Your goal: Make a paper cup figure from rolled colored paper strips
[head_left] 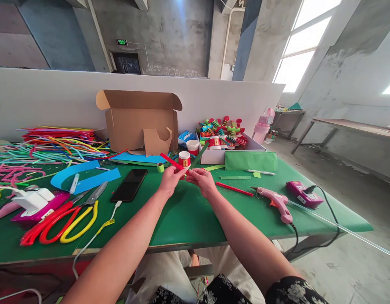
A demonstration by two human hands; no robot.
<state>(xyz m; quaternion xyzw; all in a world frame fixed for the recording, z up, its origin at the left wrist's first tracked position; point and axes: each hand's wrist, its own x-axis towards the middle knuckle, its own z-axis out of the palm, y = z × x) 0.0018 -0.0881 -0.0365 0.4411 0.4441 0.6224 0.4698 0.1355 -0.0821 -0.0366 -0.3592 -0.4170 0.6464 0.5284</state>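
Observation:
My left hand (170, 180) is closed, its fingertips pinching a red paper strip (169, 160) that points up and to the left. My right hand (202, 180) pinches a green paper strip (201, 154), which slants up to the right. The two strips meet between my fingertips in a V; the exact joint is hidden there. Just behind them stands a small red and white paper cup (184, 159). A light green paper roll (160, 167) sits left of it. A red strip (234, 188) lies on the table right of my right hand.
A pink glue gun (277, 202) lies at right, a phone (129, 185) at left. Scissors (82, 211) and many coloured pipe cleaners (61, 143) occupy the left side. Behind are an open cardboard box (140, 122) and a white box (213, 157) of finished cup figures.

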